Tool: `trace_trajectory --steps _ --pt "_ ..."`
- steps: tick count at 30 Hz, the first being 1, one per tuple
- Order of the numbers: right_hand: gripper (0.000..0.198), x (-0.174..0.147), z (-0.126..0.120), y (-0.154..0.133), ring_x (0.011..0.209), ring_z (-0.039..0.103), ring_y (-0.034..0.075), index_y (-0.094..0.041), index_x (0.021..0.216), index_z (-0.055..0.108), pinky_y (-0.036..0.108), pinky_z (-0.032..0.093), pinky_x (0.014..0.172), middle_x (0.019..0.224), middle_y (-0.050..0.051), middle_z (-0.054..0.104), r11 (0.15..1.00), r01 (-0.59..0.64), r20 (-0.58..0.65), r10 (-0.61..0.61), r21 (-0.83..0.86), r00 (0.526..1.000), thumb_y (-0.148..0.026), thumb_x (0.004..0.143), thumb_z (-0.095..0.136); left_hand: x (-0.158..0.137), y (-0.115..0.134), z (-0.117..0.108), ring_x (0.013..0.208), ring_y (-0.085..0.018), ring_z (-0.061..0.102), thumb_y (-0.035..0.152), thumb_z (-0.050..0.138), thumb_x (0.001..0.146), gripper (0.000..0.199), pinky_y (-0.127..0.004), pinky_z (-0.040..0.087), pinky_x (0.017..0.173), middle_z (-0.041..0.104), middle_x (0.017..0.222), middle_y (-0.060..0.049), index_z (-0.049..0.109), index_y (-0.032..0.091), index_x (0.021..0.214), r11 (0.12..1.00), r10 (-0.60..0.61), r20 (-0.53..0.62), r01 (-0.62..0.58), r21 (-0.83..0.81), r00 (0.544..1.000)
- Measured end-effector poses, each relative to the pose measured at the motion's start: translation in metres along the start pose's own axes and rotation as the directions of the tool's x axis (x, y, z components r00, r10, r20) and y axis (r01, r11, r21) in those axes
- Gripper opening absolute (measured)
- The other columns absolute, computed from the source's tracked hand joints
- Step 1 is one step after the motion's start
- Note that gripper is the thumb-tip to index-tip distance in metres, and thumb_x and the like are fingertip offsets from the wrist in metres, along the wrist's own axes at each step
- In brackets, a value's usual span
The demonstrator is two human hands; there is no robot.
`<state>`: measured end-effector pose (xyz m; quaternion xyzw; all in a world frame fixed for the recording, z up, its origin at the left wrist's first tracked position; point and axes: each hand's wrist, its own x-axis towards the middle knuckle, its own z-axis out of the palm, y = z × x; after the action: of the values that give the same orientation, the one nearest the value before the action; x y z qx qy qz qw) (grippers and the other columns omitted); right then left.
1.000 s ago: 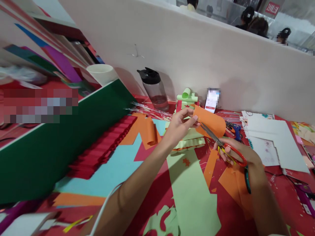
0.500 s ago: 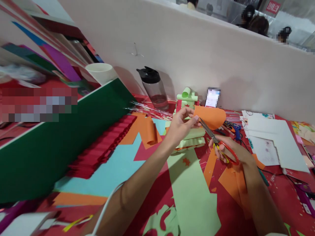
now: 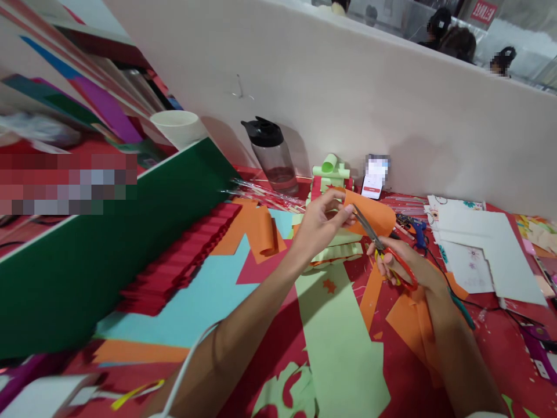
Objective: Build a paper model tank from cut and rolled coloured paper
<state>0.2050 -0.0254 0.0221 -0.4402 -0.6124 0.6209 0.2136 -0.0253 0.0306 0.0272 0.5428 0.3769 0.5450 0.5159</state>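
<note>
Scissors (image 3: 373, 235) held against a curled orange sheet (image 3: 376, 212), both hands raised over the tabletop (image 3: 509, 348)

The left hand (image 3: 321, 225) has its fingers clamped on the near-left end of the orange sheet, thumb against the paper, while the rest of it curves away to the right in the air. The right hand (image 3: 398, 264) has its fingers wrapped around the red and yellow handles of the scissors, whose blades point up and left across the paper, their tips close beside the left thumb (whether they have bitten into the edge is too fine to tell).

Below the hands, a long light green sheet (image 3: 342, 348) lies on the red surface with a small orange cutout (image 3: 329, 286) on it. To its left are a pale blue sheet (image 3: 204, 293), a pleated red strip (image 3: 178, 261) and an orange roll (image 3: 265, 232); a dark green board (image 3: 108, 244) slants behind the strip. A figure of rolled light green paper (image 3: 331, 173) stands behind the orange sheet, between a dark-lidded bottle (image 3: 273, 159) and a lit phone (image 3: 373, 180) propped by the pale partition (image 3: 304, 75). White boards (image 3: 505, 249) lie over to the right
</note>
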Motion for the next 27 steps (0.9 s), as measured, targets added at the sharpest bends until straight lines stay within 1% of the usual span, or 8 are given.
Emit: trace_trajectory --steps 4,8,11,13,17,21,27 --pt "0.043 0.003 0.002 0.004 0.05 0.053 0.012 -0.023 0.113 0.061 0.022 0.046 0.044 0.073 -0.002 0.058 0.998 -0.025 -0.036 0.028 0.06 0.999 -0.061 0.092 0.061 0.0 0.0 -0.001 0.073 -0.017 0.073 0.055 0.076 0.085 0.041 -0.03 0.063 0.069 0.073 0.081 -0.003 0.064 0.019 0.099 1.0 0.006 0.022 -0.006 0.008 1.0" --pt "0.045 0.003 0.003 0.002 0.048 0.051 0.01 -0.023 0.112 0.06 0.022 0.045 0.045 0.074 -0.003 0.058 1.0 0.026 -0.024 -0.027 -0.014 0.999 -0.065 0.095 0.057 0.001 -0.005 -0.002 0.075 -0.018 0.073 0.056 0.075 0.086 0.042 -0.029 0.061 0.068 0.074 0.081 -0.004 0.067 0.019 0.104 1.0 0.018 0.025 -0.018 0.015 1.0" --pt "0.05 0.004 0.003 0.004 0.049 0.051 0.01 -0.023 0.112 0.058 0.022 0.046 0.046 0.073 -0.004 0.057 0.996 0.068 -0.021 -0.069 -0.063 0.997 -0.071 0.095 0.054 0.002 -0.007 -0.003 0.077 -0.019 0.073 0.053 0.074 0.087 0.039 -0.029 0.06 0.069 0.075 0.082 -0.004 0.069 0.019 0.105 0.999 0.027 0.023 -0.028 0.044 0.999" --pt "0.052 0.007 0.004 0.008 0.049 0.051 0.011 -0.024 0.111 0.058 0.022 0.046 0.045 0.072 -0.004 0.056 0.996 0.063 -0.03 -0.065 -0.058 0.997 -0.072 0.093 0.055 0.002 -0.006 -0.003 0.077 -0.019 0.073 0.049 0.072 0.089 0.034 -0.028 0.059 0.07 0.075 0.08 -0.004 0.071 0.019 0.105 0.997 0.032 0.025 -0.034 0.075 0.999" --pt "0.05 0.01 0.004 0.014 0.05 0.052 0.012 -0.024 0.113 0.058 0.023 0.046 0.044 0.072 -0.004 0.058 0.997 0.059 -0.029 -0.061 -0.044 0.998 -0.07 0.091 0.06 0.001 0.0 -0.002 0.077 -0.018 0.072 0.046 0.071 0.089 0.03 -0.028 0.058 0.071 0.075 0.079 -0.004 0.074 0.019 0.101 0.994 0.031 0.038 -0.035 0.107 0.999" --pt "0.049 0.009 0.007 0.009 0.048 0.05 0.011 -0.024 0.113 0.058 0.023 0.044 0.043 0.072 -0.005 0.057 0.995 0.086 -0.051 -0.088 -0.053 0.995 -0.069 0.093 0.057 0.0 0.003 0.0 0.08 -0.019 0.073 0.045 0.07 0.089 0.029 -0.029 0.059 0.073 0.077 0.085 -0.004 0.074 0.019 0.102 0.995 0.031 0.052 -0.036 0.092 0.998" --pt "0.057 0.008 0.011 0.005 0.047 0.049 0.01 -0.022 0.115 0.057 0.022 0.042 0.045 0.072 -0.004 0.055 0.989 0.123 -0.059 -0.128 -0.077 0.99 -0.075 0.095 0.051 -0.001 0.002 0.002 0.078 -0.018 0.073 0.045 0.071 0.089 0.031 -0.028 0.059 0.072 0.077 0.086 -0.005 0.074 0.018 0.103 0.996 0.036 0.035 -0.039 0.081 0.999"
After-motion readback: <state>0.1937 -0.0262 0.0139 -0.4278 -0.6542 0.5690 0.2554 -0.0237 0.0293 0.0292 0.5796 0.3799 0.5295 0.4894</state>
